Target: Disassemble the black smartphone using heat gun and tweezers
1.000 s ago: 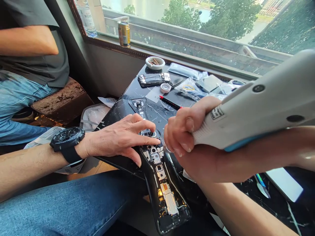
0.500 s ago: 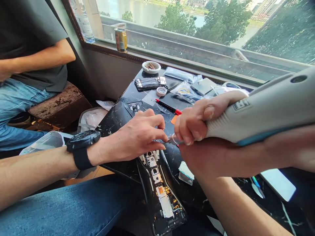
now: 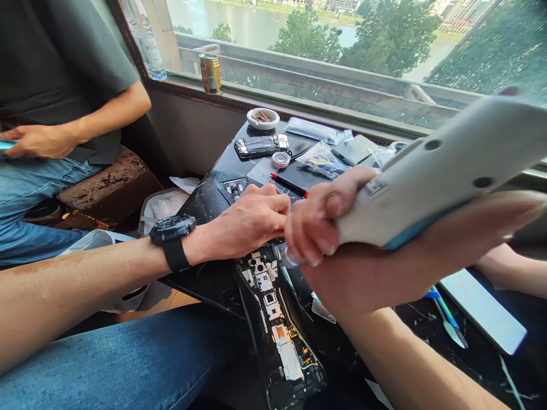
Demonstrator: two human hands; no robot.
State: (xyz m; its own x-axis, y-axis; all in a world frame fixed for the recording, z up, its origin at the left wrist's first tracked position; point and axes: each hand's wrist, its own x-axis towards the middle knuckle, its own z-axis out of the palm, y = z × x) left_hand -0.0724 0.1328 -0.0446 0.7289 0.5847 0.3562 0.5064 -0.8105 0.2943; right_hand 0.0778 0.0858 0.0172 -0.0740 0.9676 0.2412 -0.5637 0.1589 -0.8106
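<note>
My right hand (image 3: 346, 279) is closed around the front of a pale grey handheld power tool (image 3: 427, 182) with a blue stripe. It looks like an electric screwdriver. The clear nose of the tool shows just past my fingers, above the upper end of an opened smartphone (image 3: 273, 310) with its circuit boards and camera parts exposed. My left hand (image 3: 252, 219) hovers over that same end, its fingers pressed together in a pinch close to my right fingers. What lies between those fingertips is hidden. A black watch (image 3: 173, 233) is on my left wrist.
On the dark table (image 3: 205, 196) lie another opened phone (image 3: 261, 145), a tape roll (image 3: 280, 159), a red-and-black pen (image 3: 288, 185), plastic bags and an ashtray (image 3: 262, 118). Right of me are a white phone-shaped slab (image 3: 485, 307) and a blue-handled blade (image 3: 450, 319). A seated person (image 3: 47, 139) is left.
Both my hands have shifted: the right moved left with the power tool, the left slightly right and up. The tool's nose has left my left fingertips. The seated person's hand has come into view.
</note>
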